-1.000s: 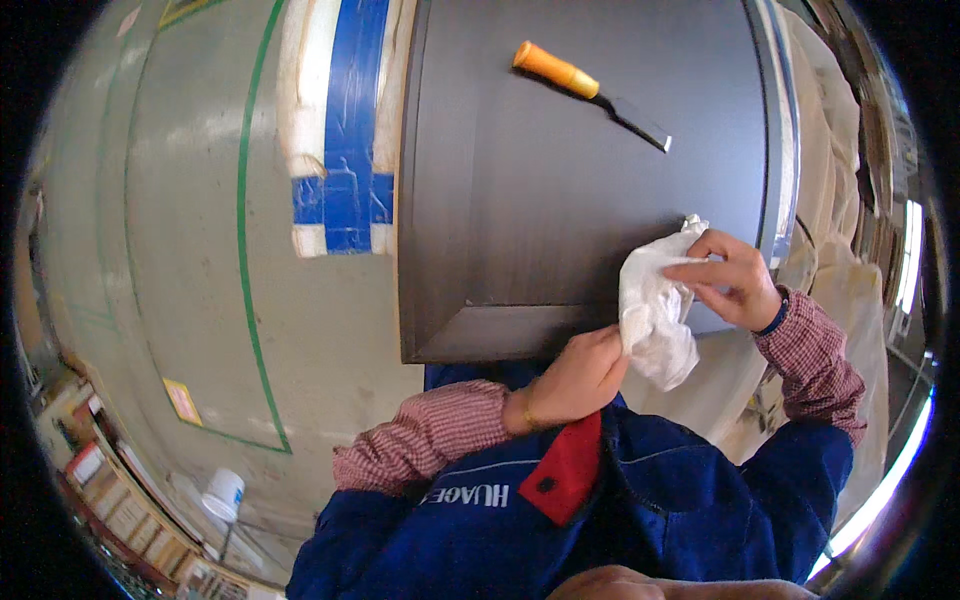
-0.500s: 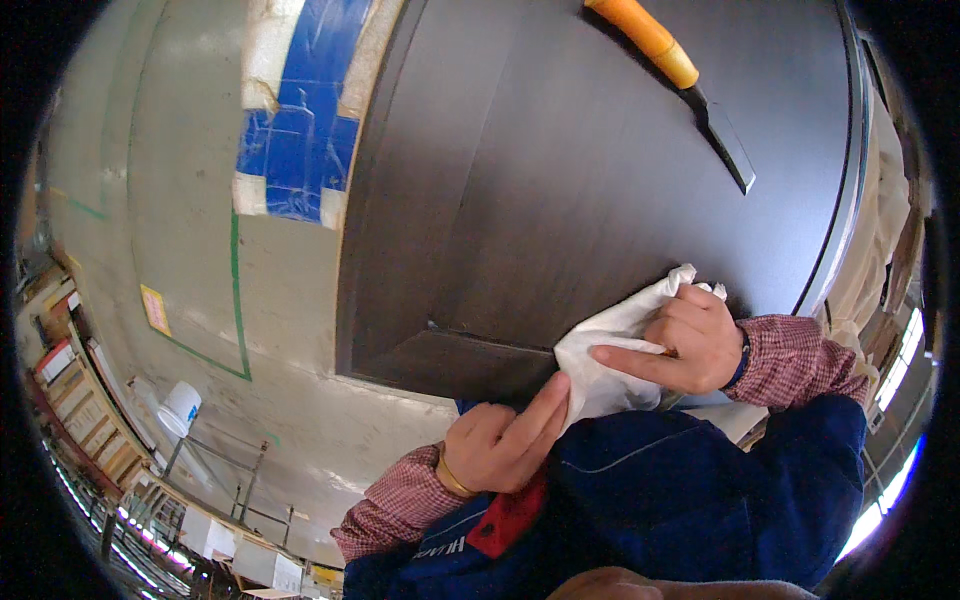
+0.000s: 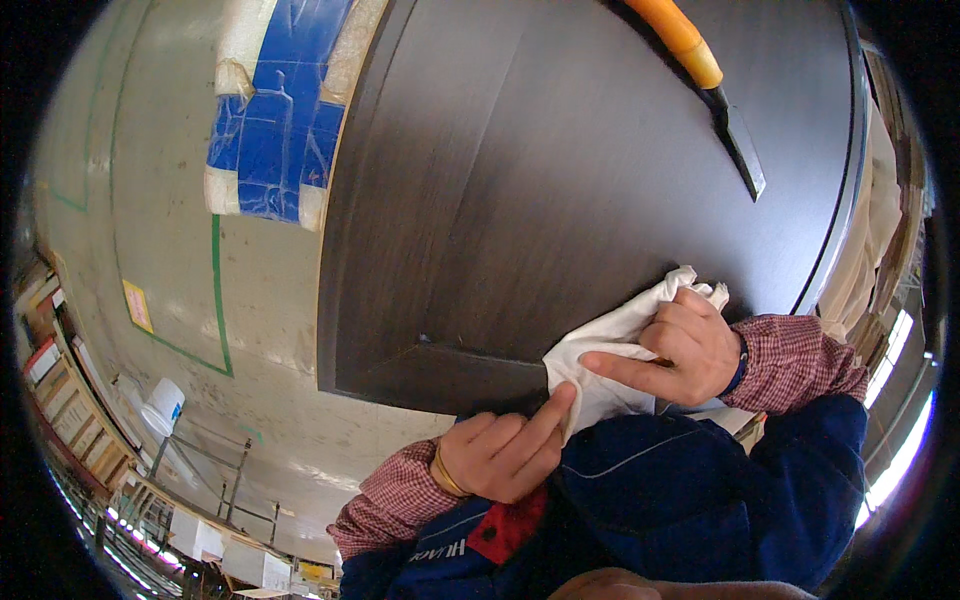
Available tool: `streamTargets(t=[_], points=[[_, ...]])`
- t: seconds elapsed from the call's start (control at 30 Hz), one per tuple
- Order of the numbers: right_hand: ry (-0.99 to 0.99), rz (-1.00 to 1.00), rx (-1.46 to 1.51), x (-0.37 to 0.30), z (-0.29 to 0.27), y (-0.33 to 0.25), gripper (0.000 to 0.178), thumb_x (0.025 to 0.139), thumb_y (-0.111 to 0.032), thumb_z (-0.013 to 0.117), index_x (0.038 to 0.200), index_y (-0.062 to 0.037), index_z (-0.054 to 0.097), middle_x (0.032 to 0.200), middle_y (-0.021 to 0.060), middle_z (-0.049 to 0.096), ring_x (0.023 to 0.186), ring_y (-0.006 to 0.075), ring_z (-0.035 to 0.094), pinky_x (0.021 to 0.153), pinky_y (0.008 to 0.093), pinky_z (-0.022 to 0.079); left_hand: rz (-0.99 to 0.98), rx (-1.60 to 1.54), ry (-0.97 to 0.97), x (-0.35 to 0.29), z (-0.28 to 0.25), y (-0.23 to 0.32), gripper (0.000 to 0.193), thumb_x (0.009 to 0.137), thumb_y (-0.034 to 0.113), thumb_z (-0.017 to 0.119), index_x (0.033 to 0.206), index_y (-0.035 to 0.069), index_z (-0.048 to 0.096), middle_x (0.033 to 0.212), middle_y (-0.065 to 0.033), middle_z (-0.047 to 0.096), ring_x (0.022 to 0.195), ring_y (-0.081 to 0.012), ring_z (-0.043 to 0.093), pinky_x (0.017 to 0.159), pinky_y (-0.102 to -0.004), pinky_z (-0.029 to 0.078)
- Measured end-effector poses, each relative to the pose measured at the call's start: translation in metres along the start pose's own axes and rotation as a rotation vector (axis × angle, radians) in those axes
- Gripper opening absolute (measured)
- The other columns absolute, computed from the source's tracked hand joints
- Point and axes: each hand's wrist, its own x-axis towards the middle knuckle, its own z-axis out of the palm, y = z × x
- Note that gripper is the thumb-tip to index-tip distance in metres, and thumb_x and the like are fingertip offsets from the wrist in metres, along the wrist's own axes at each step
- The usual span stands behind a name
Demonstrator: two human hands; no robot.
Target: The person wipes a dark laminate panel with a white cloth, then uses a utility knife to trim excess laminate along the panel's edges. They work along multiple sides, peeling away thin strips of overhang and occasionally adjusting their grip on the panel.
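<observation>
A white cloth [image 3: 607,393] is bunched over the near edge of a dark brown wooden panel [image 3: 560,180], by its near right part. My right hand [image 3: 690,350] is closed on the cloth, its index finger stretched across the folds toward the left. At the cloth's lower left edge, my left hand [image 3: 505,455] has it pinched, with the index finger pointing up and the other fingers curled. The left thumb is mostly hidden. Farther off on the panel lies a chisel [image 3: 712,88] with an orange handle, its dark flat blade pointing toward me.
Left of the panel is a padded support [image 3: 280,150] wrapped in blue tape and white foam. A grey floor [image 3: 165,220] with green lines extends beyond it. A white bucket [image 3: 165,406] and metal frames stand at the lower left. Beige covering [image 3: 872,210] hangs along the right side.
The panel and padded support appear shifted slightly left in view, and the chisel slightly right and down. Both hands keep their hold on the cloth, with little movement.
</observation>
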Motion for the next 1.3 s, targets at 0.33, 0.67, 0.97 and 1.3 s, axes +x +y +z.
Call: streamTargets(t=[0.33,0.67,0.97,1.3], points=[[-0.015,-0.063,-0.007,-0.010,0.010,0.005,0.047,0.068,-0.014,0.060,0.114,-0.0057,0.066,0.067,-0.0022,0.034,0.062,0.0120,0.042,0.053,0.0262,0.033,0.022,0.037,-0.026,-0.008,0.017,0.005,0.022,0.086,0.016,0.058,0.064,0.011,0.054,0.108,-0.0070,0.069,0.052,-0.0041,0.040,0.045,-0.0167,0.027],[-0.025,-0.062,-0.019,-0.016,0.017,0.000,0.047,0.066,-0.017,0.062,0.113,-0.0151,0.069,0.069,-0.0033,0.031,0.062,0.0118,0.037,0.054,0.0277,0.028,-0.002,0.095,-0.013,-0.018,0.023,0.013,0.022,0.086,0.019,0.057,0.064,0.016,0.055,0.106,-0.0010,0.070,0.053,-0.0035,0.039,0.050,-0.0196,0.025],[-0.026,-0.071,-0.071,-0.012,0.013,-0.015,0.045,0.068,-0.018,0.062,0.112,-0.0166,0.069,0.069,-0.0041,0.033,0.062,0.0109,0.038,0.056,0.0276,0.028,0.018,0.103,0.031,-0.026,0.016,0.019,0.023,0.086,0.019,0.058,0.063,0.016,0.053,0.105,-0.0003,0.070,0.053,-0.0036,0.038,0.052,-0.0201,0.026],[0.019,-0.077,-0.074,0.002,0.004,-0.016,0.046,0.066,-0.019,0.061,0.111,-0.0116,0.069,0.066,-0.0041,0.031,0.060,0.0102,0.037,0.053,0.0261,0.029,-0.004,0.073,0.030,-0.022,0.004,0.018,0.019,0.085,0.019,0.058,0.067,0.015,0.055,0.105,-0.0013,0.070,0.054,-0.0034,0.038,0.051,-0.0195,0.025]])
